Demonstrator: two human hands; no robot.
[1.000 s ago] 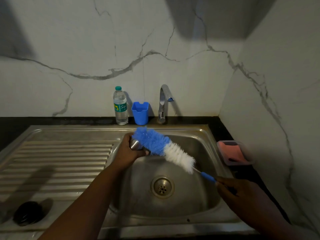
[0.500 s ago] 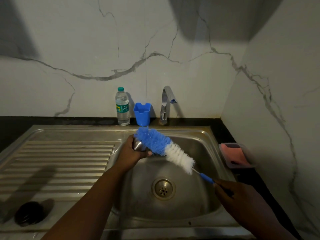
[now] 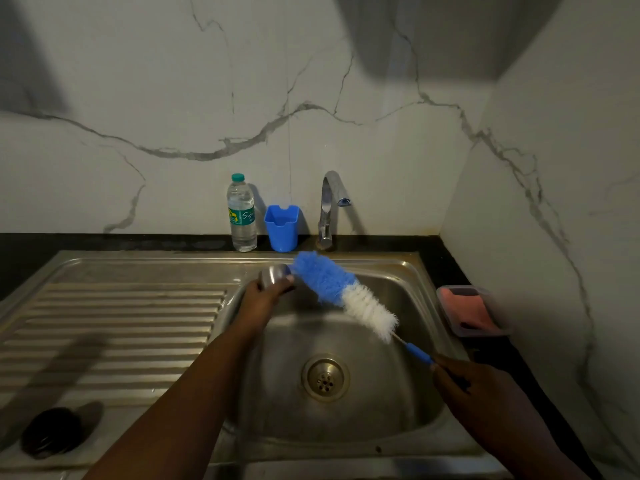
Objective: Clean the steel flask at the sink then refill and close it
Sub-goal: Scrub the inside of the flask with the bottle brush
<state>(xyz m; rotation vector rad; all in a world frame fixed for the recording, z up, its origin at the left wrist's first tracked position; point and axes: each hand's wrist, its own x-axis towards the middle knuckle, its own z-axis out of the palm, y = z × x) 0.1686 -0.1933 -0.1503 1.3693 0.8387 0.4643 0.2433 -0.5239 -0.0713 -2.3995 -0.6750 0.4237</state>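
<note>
1. The steel flask [image 3: 275,276] was held over the back-left part of the sink [image 3: 412,268] basin, tilted, with a rounded steel end facing the camera.
2. The left hand [image 3: 260,299] gripped the flask from below, its fingers curled round the body; a thumb tip showed at the flask's right side.
3. The bottle brush [image 3: 341,293] lay slantwise over the sink, its blue bristle end touching the flask's right side and its white bristle part lower and further right.
4. Whether the brush tip had entered the flask's mouth could not be told, since the mouth was out of sight.
5. The right hand [image 3: 481,400] held the brush by its blue handle over the sink's front-right corner, fingers closed round the hidden end of the handle.
6. The drain [image 3: 325,377] sat in the middle of the sink floor, below the brush.
7. Behind the sink, the tap [image 3: 329,206] stood at the wall with its spout turned to the right.
8. Left of the tap stood a blue plastic cup [image 3: 281,227], and just left of that a water bottle [image 3: 241,213] with a green cap.
9. On the sink's draining board, at the front-left corner, lay a black round lid [image 3: 52,432].
10. To the right of the sink, on the dark counter, sat a clear tray [image 3: 465,311] with something pink in it.
</note>
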